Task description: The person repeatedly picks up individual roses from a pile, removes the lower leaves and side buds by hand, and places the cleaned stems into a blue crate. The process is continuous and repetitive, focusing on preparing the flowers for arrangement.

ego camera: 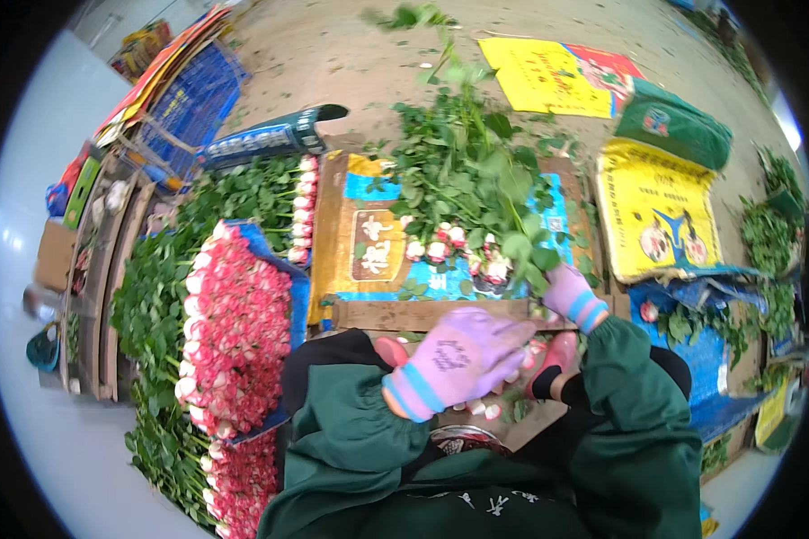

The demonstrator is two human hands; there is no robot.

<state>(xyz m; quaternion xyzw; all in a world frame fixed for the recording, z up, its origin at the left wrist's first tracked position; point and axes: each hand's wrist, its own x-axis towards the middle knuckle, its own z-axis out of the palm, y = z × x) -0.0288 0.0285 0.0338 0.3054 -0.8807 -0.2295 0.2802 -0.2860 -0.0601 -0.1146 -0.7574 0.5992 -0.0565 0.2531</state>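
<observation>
My right hand [570, 296], in a purple knit glove with a blue-striped cuff, closes on a leafy rose stem [522, 252] at the front right of the work board. The stem runs away from me, and its far end is blurred. A pale bloom shows partly below that hand. My left hand [462, 350], gloved alike, hovers over the board's front edge with its fingers pointing right; its palm side is hidden. Several pink-and-white roses [437, 250] lie on the printed board cover [374, 269], blooms towards me and leafy stems [452, 155] behind.
To the left stands a large stack of roses [243, 330] wrapped in blue sheeting. A shorter row of blooms [303, 209] borders the board. On the right are a yellow printed sheet [661, 209] and blue sheeting [708, 377]. Fallen petals [482, 409] and a bowl [468, 438] lie below.
</observation>
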